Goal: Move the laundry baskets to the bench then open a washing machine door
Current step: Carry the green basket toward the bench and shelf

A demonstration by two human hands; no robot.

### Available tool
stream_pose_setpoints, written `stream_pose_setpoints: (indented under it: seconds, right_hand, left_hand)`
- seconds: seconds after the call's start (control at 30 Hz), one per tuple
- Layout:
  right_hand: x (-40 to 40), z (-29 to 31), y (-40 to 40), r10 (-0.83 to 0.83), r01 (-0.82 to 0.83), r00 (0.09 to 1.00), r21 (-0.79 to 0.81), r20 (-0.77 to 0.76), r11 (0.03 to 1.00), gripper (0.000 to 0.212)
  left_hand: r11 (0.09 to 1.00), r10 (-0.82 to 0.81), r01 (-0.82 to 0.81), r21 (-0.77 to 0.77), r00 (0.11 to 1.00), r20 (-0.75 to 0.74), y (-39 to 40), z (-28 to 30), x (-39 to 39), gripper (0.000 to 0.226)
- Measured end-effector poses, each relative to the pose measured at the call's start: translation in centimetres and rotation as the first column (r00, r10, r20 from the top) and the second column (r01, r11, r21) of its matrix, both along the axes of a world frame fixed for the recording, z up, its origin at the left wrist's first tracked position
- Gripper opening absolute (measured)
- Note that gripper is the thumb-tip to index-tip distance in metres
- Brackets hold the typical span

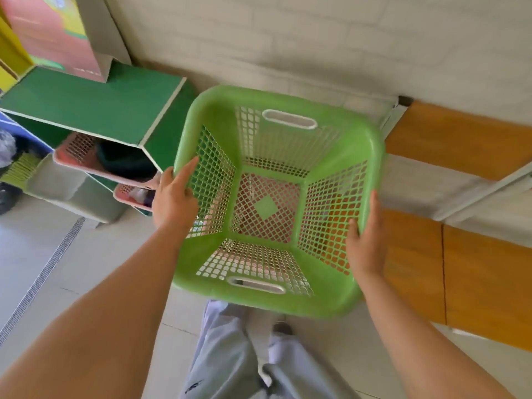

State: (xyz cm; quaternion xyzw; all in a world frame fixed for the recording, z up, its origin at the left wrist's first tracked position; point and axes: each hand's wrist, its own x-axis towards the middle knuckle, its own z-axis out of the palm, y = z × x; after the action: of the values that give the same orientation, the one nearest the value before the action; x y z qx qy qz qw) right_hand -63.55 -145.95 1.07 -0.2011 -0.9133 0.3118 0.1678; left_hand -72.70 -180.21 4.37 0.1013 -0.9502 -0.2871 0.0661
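An empty green laundry basket (371, 156) with lattice walls hangs in the air in front of me, held by both hands. My left hand (174, 198) grips its left rim, index finger stretched along the edge. My right hand (365, 240) clasps the right rim. Through its mesh floor something pink shows below, too unclear to tell what. The orange wooden bench (460, 139) runs along the right, partly under the basket's right side. No washing machine is in view.
A green shelf unit (95, 105) stands at the left with two pink baskets (83, 156) (132, 194) in its compartments. A white brick wall is ahead. My legs and the pale tiled floor (86, 269) are below.
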Motion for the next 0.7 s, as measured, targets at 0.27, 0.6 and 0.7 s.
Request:
stream_pose_setpoints:
  seconds: [0.27,0.6,0.7]
  right_hand:
    - [-5.6,-4.9,-3.8,-0.141,0.139,0.979,0.028,0.149,0.99,0.069]
    - [-10.3,-13.8,-3.8,-0.148,0.12,0.912,0.097,0.382,0.988,0.074]
    - [-10.8,-16.8,-3.2,-0.148,0.113,0.901,0.109,0.408,0.988,0.074]
  left_hand:
    - [0.983,-0.172,0.181,-0.033,0.966,0.192,-2.3,-6.5,-9.9,0.076]
    - [0.986,-0.162,0.169,0.014,0.911,0.378,-1.9,-16.0,-14.6,0.073]
    - [0.983,-0.167,0.184,0.003,0.884,0.438,-1.4,-18.9,-15.7,0.075]
